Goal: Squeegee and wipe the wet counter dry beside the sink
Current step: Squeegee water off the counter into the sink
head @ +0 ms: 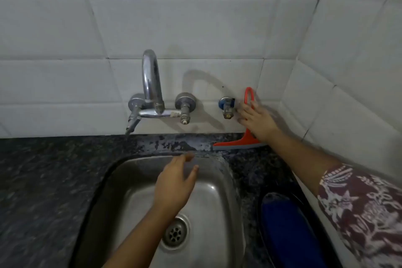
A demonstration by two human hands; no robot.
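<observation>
The red squeegee (247,137) is standing against the tiled wall (195,17) at the back right of the dark table (43,180), its blade lying along the table edge of the wall and its looped handle pointing straight up. The right hand (256,123) is resting over the handle, fingers spread and not yet clenched around it, so the grip looks loose. The left hand (174,185) is hovering open and empty above the steel sink (219,202), well apart from the tool. A blue cloth (289,233) is lying right of the sink. Judging by this, the right hand is the one to lift it.
</observation>
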